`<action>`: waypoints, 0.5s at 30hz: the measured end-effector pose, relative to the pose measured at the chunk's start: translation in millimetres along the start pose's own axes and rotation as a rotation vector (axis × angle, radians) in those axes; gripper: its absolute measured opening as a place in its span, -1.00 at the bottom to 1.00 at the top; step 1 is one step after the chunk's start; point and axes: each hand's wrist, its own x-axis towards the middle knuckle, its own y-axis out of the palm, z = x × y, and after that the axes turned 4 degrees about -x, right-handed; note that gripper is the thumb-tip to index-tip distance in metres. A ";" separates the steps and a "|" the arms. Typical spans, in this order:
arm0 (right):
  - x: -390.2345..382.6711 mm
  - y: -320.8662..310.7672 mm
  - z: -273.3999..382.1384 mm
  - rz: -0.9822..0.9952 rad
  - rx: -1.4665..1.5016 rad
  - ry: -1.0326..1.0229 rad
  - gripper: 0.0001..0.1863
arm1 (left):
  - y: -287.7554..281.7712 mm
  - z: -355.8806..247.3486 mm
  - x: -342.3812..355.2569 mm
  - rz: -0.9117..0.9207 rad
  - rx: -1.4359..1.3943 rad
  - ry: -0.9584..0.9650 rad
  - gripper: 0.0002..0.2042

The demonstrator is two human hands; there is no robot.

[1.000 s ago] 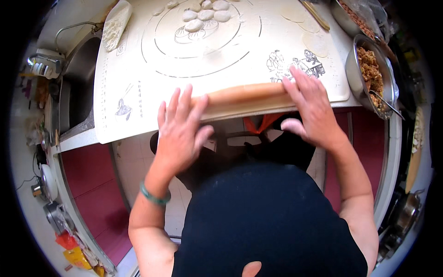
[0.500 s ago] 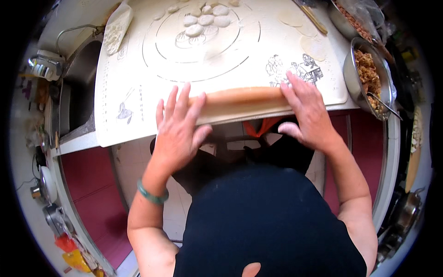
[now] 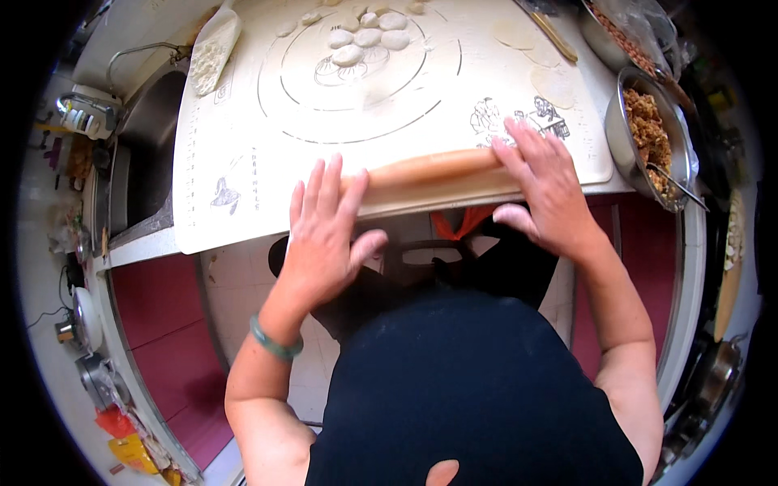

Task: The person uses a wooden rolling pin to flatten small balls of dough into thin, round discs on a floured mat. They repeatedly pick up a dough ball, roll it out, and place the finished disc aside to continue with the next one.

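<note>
A wooden rolling pin (image 3: 433, 168) lies across the near edge of a pale dough mat (image 3: 324, 158), its right end slightly farther away. On its left end rests my left hand (image 3: 324, 235), fingers stretched out flat and thumb apart. My right hand (image 3: 547, 186) lies spread over the right end, fingers pointing away from me. Neither hand is wrapped round the pin. Whatever is beneath the pin is hidden. Several small floured dough pieces (image 3: 367, 38) sit in a cluster at the mat's far middle. Thin round dough wrappers (image 3: 553, 86) lie at the far right.
A metal bowl of minced filling (image 3: 647, 134) with a spoon stands right of the mat; another bowl (image 3: 612, 36) is behind it. A flour bag (image 3: 215, 55) lies far left, beside the sink (image 3: 150, 134). A wooden stick (image 3: 554, 37) rests at the far right.
The whole view has shifted slightly. Both hands have moved a little to the right on the rolling pin, whose left end now sits slightly nearer me. The dough pieces stay in place.
</note>
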 end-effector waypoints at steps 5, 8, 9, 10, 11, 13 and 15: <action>59.1 23.1 -28.2 -0.087 0.079 0.099 -0.23 | -7.0 28.3 76.7 -0.095 0.016 -0.083 -0.35; 62.8 25.6 -31.8 -0.042 0.163 0.139 -0.22 | -15.2 22.3 85.1 -0.082 0.053 -0.066 -0.38; 47.1 23.0 -26.3 -0.032 0.167 0.117 -0.21 | -15.8 19.4 71.0 -0.072 0.053 -0.019 -0.37; 31.5 20.2 -20.8 -0.024 0.167 0.095 -0.20 | -15.8 17.5 56.8 -0.066 0.053 0.031 -0.37; 13.7 18.2 -14.5 -0.010 0.137 0.051 -0.15 | -16.2 14.0 39.5 -0.029 0.054 0.072 -0.36; -15.6 11.3 0.8 -0.005 0.110 0.031 -0.12 | -16.9 10.0 18.1 0.033 0.096 0.136 -0.36; -16.4 12.0 -1.5 -0.027 0.121 0.035 -0.14 | -18.8 14.5 25.2 0.064 0.113 0.160 -0.35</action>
